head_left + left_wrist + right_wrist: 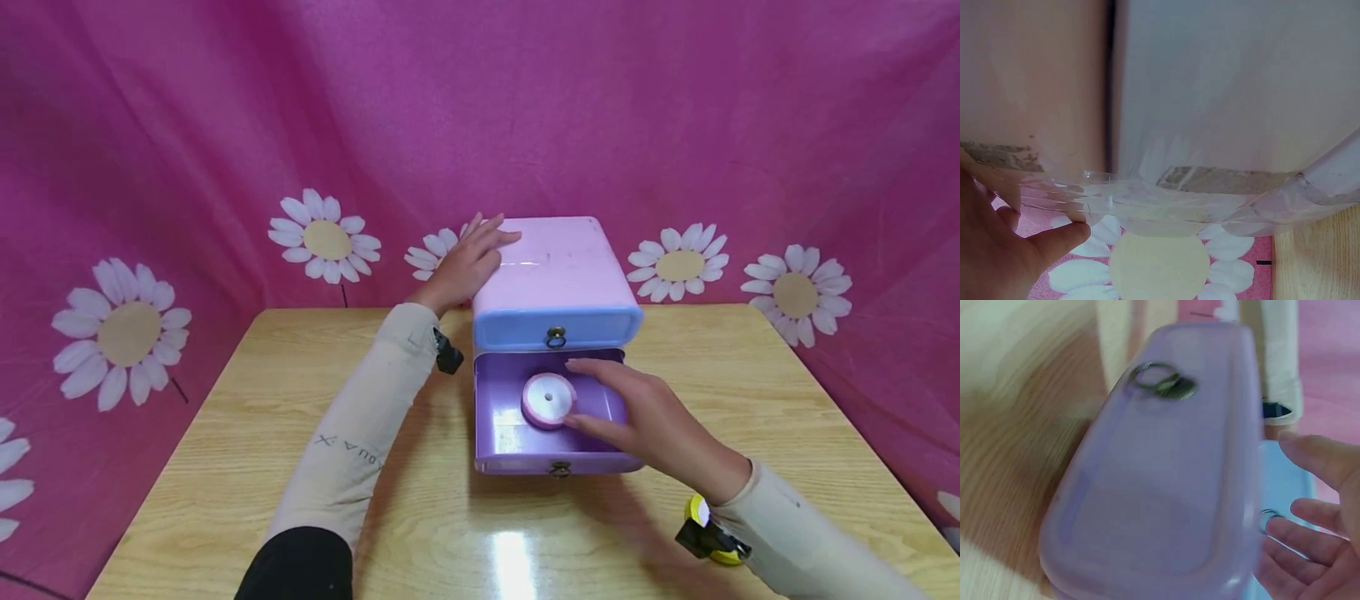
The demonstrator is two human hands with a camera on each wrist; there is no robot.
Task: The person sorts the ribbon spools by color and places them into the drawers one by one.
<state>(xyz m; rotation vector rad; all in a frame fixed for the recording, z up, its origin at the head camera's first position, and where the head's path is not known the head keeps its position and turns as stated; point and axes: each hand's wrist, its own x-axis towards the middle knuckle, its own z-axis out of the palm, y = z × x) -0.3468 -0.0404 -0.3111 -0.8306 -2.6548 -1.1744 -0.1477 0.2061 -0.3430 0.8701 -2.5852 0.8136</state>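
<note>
A small chest with a pink top [558,258] stands on the table, its blue upper drawer [525,329] closed. Below, the purple lower drawer [498,462] is pulled out, and a spool of pink ribbon [549,398] with a white face lies inside. My left hand [468,262] rests on the chest's left top edge with fingers extended; the left wrist view shows this hand [1016,244] beside the chest's taped side. Over the purple drawer, my right hand [656,417] holds its thumb and forefinger apart, fingertips close to the spool. The right wrist view shows relaxed fingers [1310,540].
A yellow round object [726,557] sits on the wooden table [255,433], partly hidden by the right wrist and its camera. Behind the table hangs a pink cloth [480,108] with daisies. Brass ring pulls [556,337] stick out from both drawer fronts.
</note>
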